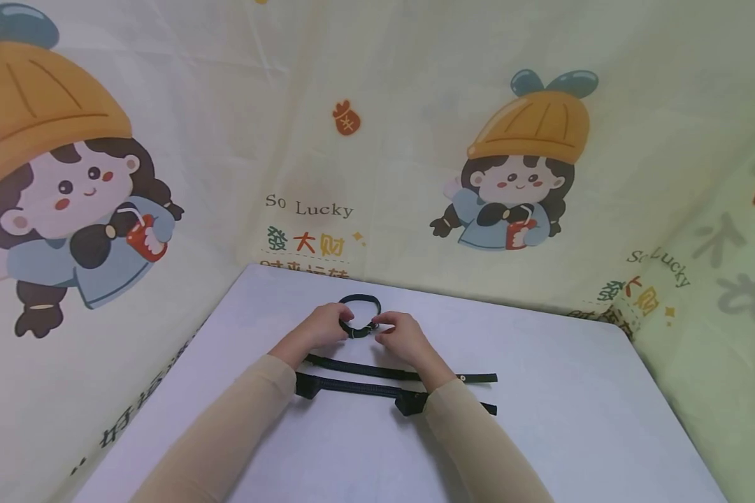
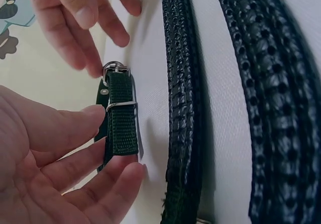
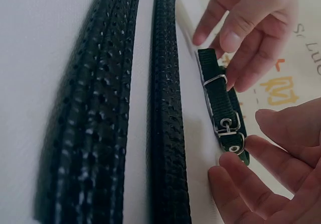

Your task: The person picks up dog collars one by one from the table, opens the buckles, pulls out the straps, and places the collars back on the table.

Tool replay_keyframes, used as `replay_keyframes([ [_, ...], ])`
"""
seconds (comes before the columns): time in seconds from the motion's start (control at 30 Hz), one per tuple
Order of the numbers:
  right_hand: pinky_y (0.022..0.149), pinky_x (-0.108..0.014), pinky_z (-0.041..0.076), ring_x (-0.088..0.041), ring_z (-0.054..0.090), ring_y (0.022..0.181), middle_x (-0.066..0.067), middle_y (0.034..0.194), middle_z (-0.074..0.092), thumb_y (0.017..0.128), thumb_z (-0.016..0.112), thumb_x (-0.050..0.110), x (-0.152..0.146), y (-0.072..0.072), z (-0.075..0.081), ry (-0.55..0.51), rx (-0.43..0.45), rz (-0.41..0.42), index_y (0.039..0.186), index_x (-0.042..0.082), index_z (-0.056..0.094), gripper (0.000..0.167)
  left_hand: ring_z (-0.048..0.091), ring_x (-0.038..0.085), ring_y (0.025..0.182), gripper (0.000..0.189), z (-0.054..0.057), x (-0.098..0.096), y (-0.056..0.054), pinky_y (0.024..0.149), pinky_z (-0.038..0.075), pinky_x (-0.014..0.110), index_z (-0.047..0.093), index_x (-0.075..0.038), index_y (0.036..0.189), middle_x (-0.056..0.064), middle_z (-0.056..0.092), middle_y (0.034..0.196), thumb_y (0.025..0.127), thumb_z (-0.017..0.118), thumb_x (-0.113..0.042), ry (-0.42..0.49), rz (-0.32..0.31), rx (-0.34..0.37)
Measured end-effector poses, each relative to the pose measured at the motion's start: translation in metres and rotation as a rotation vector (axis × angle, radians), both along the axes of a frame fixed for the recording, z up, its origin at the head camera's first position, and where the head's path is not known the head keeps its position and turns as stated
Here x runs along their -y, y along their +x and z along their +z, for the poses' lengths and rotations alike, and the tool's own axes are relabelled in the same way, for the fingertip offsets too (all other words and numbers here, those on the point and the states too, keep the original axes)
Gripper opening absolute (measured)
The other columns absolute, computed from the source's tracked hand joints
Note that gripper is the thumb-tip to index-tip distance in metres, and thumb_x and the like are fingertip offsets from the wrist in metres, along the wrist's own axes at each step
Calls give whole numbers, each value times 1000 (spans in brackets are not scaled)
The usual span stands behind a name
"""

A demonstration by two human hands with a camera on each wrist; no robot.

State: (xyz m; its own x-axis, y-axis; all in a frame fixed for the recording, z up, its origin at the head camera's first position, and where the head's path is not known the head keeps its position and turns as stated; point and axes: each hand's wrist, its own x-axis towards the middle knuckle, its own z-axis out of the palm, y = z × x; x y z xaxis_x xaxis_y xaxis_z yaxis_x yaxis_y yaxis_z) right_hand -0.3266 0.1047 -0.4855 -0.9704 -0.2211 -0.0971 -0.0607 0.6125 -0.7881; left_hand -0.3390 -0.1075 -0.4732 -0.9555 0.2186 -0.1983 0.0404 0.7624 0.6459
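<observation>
A dark green webbing collar (image 1: 360, 298) forms a closed loop standing on edge on the white table. My left hand (image 1: 321, 328) holds the loop loosely at its left side, the strap end between thumb and curved fingers. At the opposite side, my right hand (image 1: 405, 339) touches the collar near the buckle with spread, relaxed fingers. The metal buckle (image 2: 115, 69) has the strap through it, and a metal keeper (image 3: 215, 79) sits round the strap. Eyelets and a metal ring show beside the buckle.
Two long dark straps with a perforated, glossy surface, the farther strap (image 1: 365, 368) and the nearer strap (image 1: 358, 386), lie across the table (image 1: 365, 461) under my forearms. Black angular pieces (image 1: 410, 403) sit by the nearer one. A printed cloth (image 1: 409, 140) hangs behind the table.
</observation>
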Motion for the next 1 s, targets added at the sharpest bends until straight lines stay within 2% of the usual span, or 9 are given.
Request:
replay_keyframes([
  [0.1,98,-47,61,-27,74,113,-10,136,73,98,74,10,2,-1,-1,2,8,0,133,12,75,35,66,28,116,36,-3,-3,-3,111,53,50,71,-7,128,13,73,128,92,76,-3,-42,-37,-22],
  [0.23,96,-45,61,-26,75,110,-11,132,74,97,75,9,6,-2,-1,0,12,17,132,13,75,34,66,26,108,34,-5,-4,-3,104,56,49,71,-10,123,11,74,121,91,75,0,-72,-33,-23],
  [0.57,92,-42,60,-24,71,106,-8,125,76,97,77,9,6,4,-1,41,15,31,126,15,77,29,66,22,100,21,-3,-7,5,101,54,48,77,-13,107,4,75,103,91,80,0,30,2,-147],
  [0.77,90,-41,59,-22,69,101,-6,119,74,95,80,9,3,8,-1,29,-9,-7,119,16,76,25,68,22,99,17,3,-11,11,100,56,47,79,-12,106,3,78,102,94,77,0,76,-23,-219],
  [1.0,81,-36,56,-21,66,94,-6,112,69,90,83,3,0,14,6,11,-75,-58,109,14,72,24,65,20,95,15,8,-16,16,95,56,44,77,-12,111,1,76,104,97,78,-6,142,5,-169],
])
